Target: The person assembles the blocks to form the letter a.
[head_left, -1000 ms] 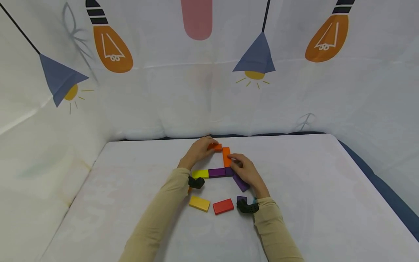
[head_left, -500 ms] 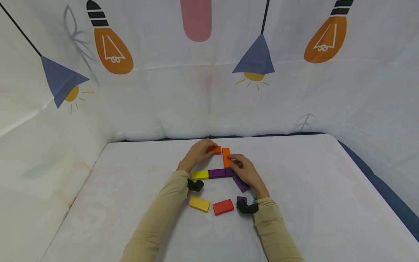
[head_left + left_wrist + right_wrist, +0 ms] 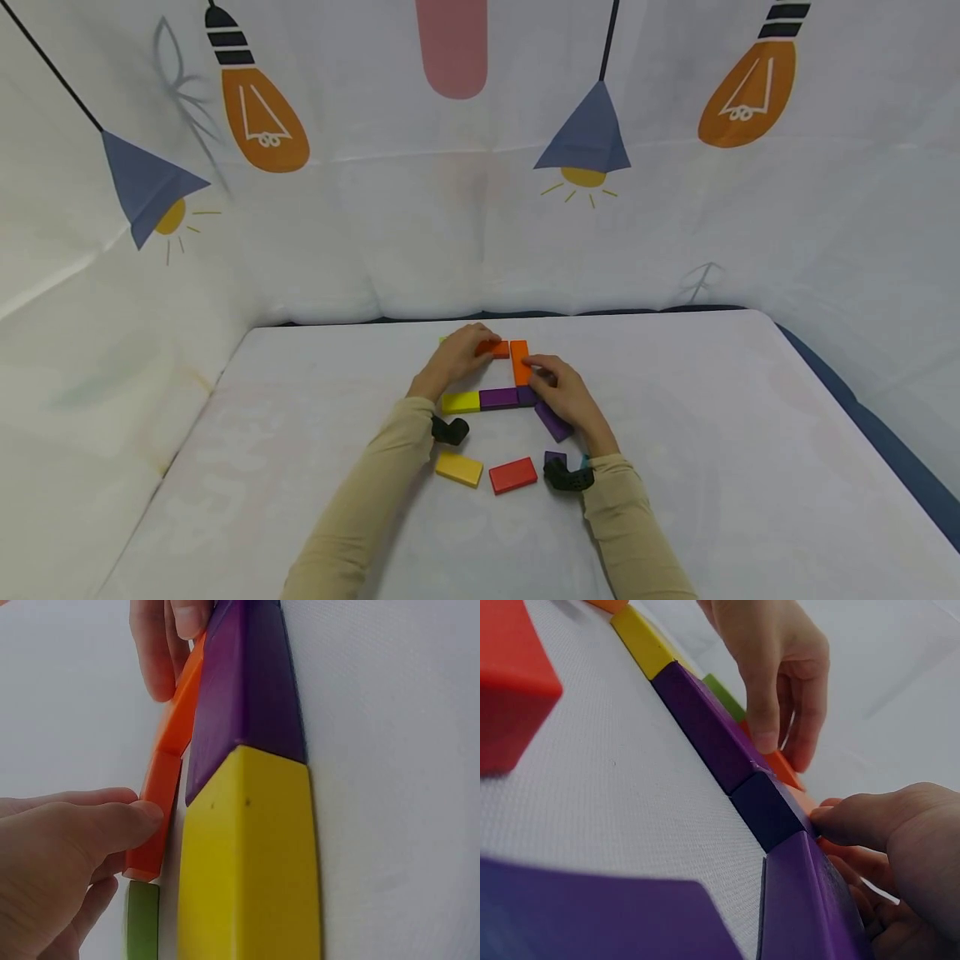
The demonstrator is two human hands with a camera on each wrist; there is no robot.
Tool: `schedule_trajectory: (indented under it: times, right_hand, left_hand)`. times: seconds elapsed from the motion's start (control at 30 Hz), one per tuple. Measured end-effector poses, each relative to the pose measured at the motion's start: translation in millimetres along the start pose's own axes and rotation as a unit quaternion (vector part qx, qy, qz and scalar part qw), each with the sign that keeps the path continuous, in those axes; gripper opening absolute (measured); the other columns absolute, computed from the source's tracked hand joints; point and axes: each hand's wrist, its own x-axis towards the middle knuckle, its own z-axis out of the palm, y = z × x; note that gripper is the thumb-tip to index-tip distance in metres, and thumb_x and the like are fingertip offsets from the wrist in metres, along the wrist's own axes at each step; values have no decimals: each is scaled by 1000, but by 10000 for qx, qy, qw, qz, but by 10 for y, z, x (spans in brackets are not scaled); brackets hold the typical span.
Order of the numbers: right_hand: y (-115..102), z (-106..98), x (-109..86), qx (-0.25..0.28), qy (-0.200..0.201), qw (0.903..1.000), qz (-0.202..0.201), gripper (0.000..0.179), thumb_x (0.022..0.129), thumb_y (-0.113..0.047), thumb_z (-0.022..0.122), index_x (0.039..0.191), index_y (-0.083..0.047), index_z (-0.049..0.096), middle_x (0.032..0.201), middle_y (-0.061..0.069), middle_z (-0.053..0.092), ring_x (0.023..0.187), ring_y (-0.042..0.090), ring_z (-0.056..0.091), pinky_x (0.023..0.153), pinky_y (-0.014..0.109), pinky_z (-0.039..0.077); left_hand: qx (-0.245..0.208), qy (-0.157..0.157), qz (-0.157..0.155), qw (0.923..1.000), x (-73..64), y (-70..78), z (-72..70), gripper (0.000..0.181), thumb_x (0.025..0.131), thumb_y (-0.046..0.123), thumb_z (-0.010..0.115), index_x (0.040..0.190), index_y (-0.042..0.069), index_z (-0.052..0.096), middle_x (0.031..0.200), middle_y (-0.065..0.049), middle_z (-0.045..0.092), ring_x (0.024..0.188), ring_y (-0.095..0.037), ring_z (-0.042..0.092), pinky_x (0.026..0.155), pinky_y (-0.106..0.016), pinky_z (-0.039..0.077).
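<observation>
My left hand [image 3: 459, 352] pinches a red-orange block [image 3: 156, 817] between thumb and fingers, low over the white table. Its one end lies against an orange block [image 3: 520, 363], and a green block [image 3: 142, 919] lies at its other end. The right hand [image 3: 566, 392] rests fingertips along the right side of the orange block, with the thumb tip at the corner of a dark purple block [image 3: 772, 810]. A purple block [image 3: 705, 724] and a yellow block [image 3: 461, 402] continue the row leftward from there. Another purple block [image 3: 553, 422] angles toward me under the right hand.
Nearer me lie a yellow-orange block [image 3: 459, 468], a red block [image 3: 513, 475] and a small purple block [image 3: 555, 457], partly behind the right wrist's camera. The white table [image 3: 720, 450] ends at a printed white curtain [image 3: 420, 225].
The left hand has drawn the red-orange block slightly toward me, alongside the orange block. A bit of green block now shows behind the left hand. The right hand has stayed nearly still.
</observation>
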Motion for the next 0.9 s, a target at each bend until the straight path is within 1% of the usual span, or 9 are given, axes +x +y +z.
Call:
schedule_trajectory:
  times: [0.3,0.57,0.9]
  right_hand:
    - [2,9,3,1,-4,10000,55,36,95,-17,55,131,-18,56,135,9,53,112,28,54,96,47,46]
    - [-6,-4,-6,-97,-4,9999,-87,36,95,-16,55,131,-16,55,134,11,54,110,29,55,95,48,46]
    - [-2,-1,-7,-97,-67,9999,-27,36,96,-18,53,132,-17,54,135,10,53,109,29,56,94,47,48]
  left_hand:
    - [0,-24,-8,10000,-11,9,6,30,90,15,63,119,10,64,120,-6,63,110,-21,57,101,-34,45]
    - [-93,33,117,9999,-15,17,8,29,90,13,63,119,9,64,120,-7,63,112,-21,57,101,-34,45]
    - [-27,-67,13,10000,3,9,19,30,90,16,64,119,10,64,118,-6,63,109,-21,57,102,-35,44]
